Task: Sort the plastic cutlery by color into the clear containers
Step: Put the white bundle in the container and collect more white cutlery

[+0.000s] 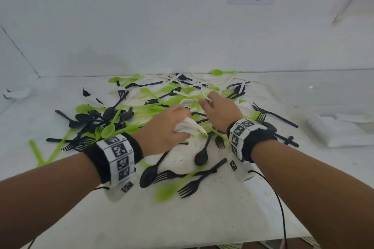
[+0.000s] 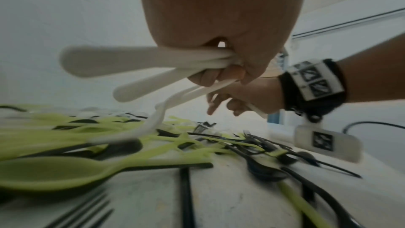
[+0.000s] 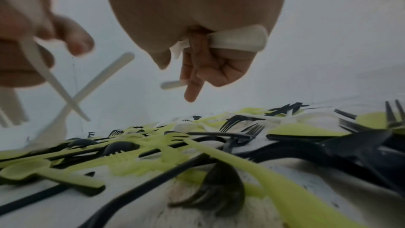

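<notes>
Green, black and white plastic cutlery (image 1: pixel 125 115) lies in a loose heap on the white table (image 1: pixel 202 218). My left hand (image 1: pixel 180 125) hovers over the heap's middle and grips a bundle of white cutlery (image 1: pixel 191 127); the left wrist view shows several white handles (image 2: pixel 142 61) sticking out of its fist (image 2: pixel 219 74). Just beyond it, my right hand (image 1: pixel 204 101) pinches one white piece (image 1: pixel 205 97). In the right wrist view its curled fingers (image 3: pixel 197 55) clamp that white piece (image 3: pixel 238 41), with one finger pointing down at the pile.
A pale translucent object (image 1: pixel 334 127) lies at the table's right side and another small one (image 1: pixel 18 93) at the far left; I cannot tell what they are. A white wall (image 1: pixel 141 26) stands close behind the heap. A black cable (image 1: pixel 279 198) trails from my right wrist.
</notes>
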`<state>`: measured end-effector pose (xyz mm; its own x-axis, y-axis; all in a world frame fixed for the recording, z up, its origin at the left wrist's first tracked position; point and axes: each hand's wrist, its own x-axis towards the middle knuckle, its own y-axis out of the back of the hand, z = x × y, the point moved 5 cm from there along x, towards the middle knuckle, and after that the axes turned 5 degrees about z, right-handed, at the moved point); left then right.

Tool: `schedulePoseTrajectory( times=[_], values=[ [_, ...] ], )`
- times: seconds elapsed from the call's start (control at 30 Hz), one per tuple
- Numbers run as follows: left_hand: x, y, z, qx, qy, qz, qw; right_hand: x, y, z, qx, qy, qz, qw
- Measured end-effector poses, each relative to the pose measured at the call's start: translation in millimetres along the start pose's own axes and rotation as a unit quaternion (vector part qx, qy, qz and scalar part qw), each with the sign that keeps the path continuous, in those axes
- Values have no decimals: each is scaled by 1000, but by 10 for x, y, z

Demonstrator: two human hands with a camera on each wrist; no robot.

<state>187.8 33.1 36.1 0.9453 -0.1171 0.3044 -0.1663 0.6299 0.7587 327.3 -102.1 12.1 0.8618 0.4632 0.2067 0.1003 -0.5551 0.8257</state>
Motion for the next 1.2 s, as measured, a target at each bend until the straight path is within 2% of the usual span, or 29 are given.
schedulePoseTrajectory(
  times=[0.17,0.27,0.37,0.5,0.57,0.63,0.7,0.77,0.87,1.07,1.13,1.2],
  values=[
    [21,100,-389,-45,139,40,988,-82,-37,52,34,-19,21,999],
    [26,119,-523,-65,185,63,979,-125,-119,62,45,-29,12,998],
    [35,169,-616,-141,234,104,956,-129,-145,56,51,-62,-2,997],
    [110,293,-671,-192,254,167,933,-108,-97,-45,68,-66,19,995],
    [172,335,-697,-214,261,190,922,-95,-85,-122,128,-69,61,988],
    [224,350,-731,-247,289,219,899,-89,-80,-206,186,-74,97,975],
    [274,336,-743,-295,317,251,866,-105,-118,-330,207,-62,88,973],
    [321,313,-681,-350,318,269,839,-146,-185,-504,177,-20,50,983],
    [386,297,-594,-395,311,281,818,-195,-272,-648,109,39,14,993],
    [394,247,-620,-389,343,299,801,-220,-324,-620,127,92,-9,988],
    [392,241,-614,-388,338,275,812,-203,-253,-592,152,83,6,985],
    [401,226,-551,-385,314,225,838,-178,-78,-563,202,47,67,976]
  ],
)
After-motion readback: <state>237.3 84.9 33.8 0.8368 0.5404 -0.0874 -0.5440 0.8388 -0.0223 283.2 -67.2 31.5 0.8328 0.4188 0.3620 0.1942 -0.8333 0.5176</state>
